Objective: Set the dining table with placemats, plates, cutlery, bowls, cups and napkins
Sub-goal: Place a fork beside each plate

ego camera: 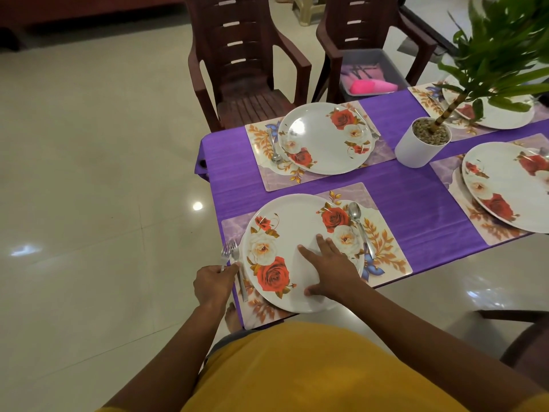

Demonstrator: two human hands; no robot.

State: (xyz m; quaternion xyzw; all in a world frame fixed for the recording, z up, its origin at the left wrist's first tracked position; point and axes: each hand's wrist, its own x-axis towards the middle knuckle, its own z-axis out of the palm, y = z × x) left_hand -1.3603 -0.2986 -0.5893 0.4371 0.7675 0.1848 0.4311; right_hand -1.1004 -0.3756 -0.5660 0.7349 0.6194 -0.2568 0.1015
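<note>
While left hand [214,281] grips forks [229,253] | right hand [329,269] flat on rose-printed plate [285,230]

- The near plate [297,251] sits on a placemat [383,248] at the table's near corner.
- A spoon [359,227] lies right of it, forks [234,263] left.
- Behind it, a second plate [325,138] lies on its own mat.
- A potted plant [421,144] stands right of that plate.
- Two chairs [246,63] stand behind the table.
</note>
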